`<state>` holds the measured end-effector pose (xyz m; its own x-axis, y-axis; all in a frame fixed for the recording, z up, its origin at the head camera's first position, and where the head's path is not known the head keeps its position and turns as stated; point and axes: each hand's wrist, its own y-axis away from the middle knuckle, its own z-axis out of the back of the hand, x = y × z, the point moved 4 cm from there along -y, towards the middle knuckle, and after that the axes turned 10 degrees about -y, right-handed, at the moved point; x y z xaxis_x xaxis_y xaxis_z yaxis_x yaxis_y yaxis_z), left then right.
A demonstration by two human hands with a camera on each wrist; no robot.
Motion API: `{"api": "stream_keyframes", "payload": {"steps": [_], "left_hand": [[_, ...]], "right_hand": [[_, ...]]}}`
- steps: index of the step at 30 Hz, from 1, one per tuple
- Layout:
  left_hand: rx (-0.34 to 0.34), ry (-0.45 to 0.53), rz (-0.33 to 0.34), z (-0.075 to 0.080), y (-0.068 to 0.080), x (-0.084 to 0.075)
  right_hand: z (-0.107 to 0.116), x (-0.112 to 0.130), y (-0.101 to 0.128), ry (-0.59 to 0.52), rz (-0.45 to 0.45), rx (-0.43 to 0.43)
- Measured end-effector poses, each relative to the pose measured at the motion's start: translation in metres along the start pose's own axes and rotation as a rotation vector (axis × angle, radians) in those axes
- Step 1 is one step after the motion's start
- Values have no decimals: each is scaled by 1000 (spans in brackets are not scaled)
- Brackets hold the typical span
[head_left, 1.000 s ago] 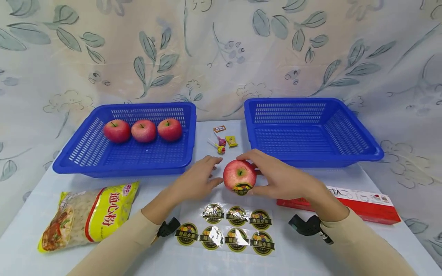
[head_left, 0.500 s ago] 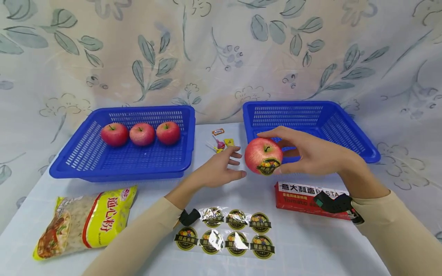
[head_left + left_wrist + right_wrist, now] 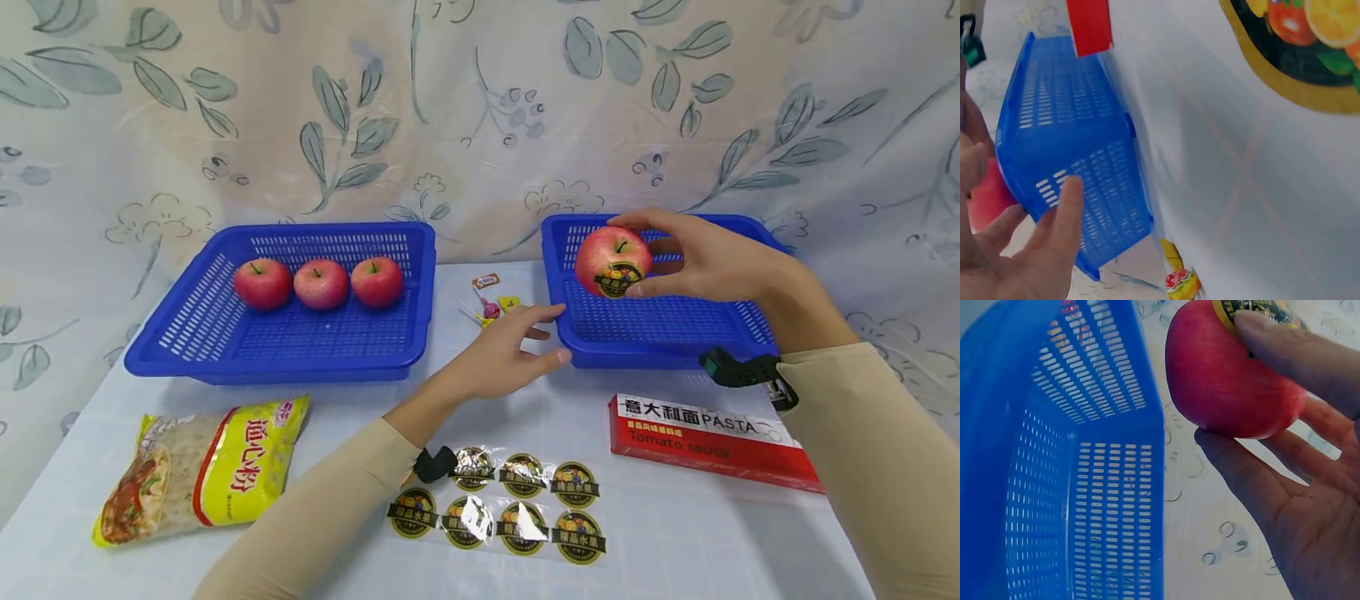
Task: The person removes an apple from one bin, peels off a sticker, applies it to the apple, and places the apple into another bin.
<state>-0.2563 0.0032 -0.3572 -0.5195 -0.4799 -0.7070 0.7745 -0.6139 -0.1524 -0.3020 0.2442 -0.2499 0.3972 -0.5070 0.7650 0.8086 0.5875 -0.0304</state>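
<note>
My right hand (image 3: 708, 254) grips a red apple (image 3: 602, 250) above the right blue basket (image 3: 637, 354). A round black and gold sticker (image 3: 618, 280) is on the side of the apple, and in the right wrist view my thumb lies against that sticker (image 3: 1260, 312). The apple is higher than the basket rim there. My left hand (image 3: 513, 354) is at the near left corner of the same basket, its fingers relaxed and holding nothing. Several more stickers (image 3: 522, 527) lie on a clear sheet on the table in front of me.
Three apples (image 3: 321, 284) sit in the left blue basket (image 3: 300, 367). Small candies and lollipops (image 3: 491, 310) lie between the baskets. A yellow bag of pasta (image 3: 206, 471) is at the left, a red pasta box (image 3: 712, 442) at the right.
My right hand has carried the apple up and to the right, from over the sticker sheet to above the right basket. My left hand has shifted right, away from the apple.
</note>
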Motion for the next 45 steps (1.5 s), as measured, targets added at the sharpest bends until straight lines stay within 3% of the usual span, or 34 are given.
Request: {"api": "stream_keyframes", "payload": {"steps": [6,12,24,32,37,45], "left_hand": [[-55,-128,19,0,-3,-5],[-108,-181,62,0,-8,-10],[-96,-228,85,1,-9,-13],[-83,-321,70,0,-7,-15],[-61,-331,59,-4,-7,-16],[-93,-326,36,3,-7,-17]], "right_hand": [[7,-15,-23,-32,20,14],[13,-30,-46,-23,-45,17],[19,-86,-62,-64,-235,-2],[4,-109,-81,-67,-336,41],[-6,-114,-83,-11,-373,94],[-12,-99,-96,109,-423,171]]}}
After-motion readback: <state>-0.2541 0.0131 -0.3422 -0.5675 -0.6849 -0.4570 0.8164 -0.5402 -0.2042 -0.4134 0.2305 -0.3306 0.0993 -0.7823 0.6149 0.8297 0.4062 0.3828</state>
